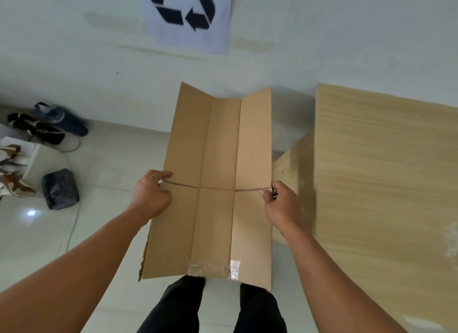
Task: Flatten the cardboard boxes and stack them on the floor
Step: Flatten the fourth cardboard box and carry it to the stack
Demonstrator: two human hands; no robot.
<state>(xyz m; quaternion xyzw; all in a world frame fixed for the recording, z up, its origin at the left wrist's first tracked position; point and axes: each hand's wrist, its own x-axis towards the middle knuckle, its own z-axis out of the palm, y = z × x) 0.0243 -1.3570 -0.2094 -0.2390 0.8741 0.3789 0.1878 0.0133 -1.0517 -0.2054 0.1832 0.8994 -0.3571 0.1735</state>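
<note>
A brown cardboard box point(218, 146), opened out almost flat, hangs in the air in front of me above the floor. Its far flaps bend slightly upward, and clear tape remnants shine along its near edge. My left hand point(151, 194) grips the box's left edge at the middle crease. My right hand point(280, 203) pinches the right edge at the same crease. Both arms reach forward at about the same height.
A wooden table point(384, 171) fills the right side, close to the box. A white sheet with a recycling symbol point(190, 13) hangs on the wall ahead. Shoes point(37, 127), a black bag point(60, 189) and a cable lie on the floor at left. My legs stand below the box.
</note>
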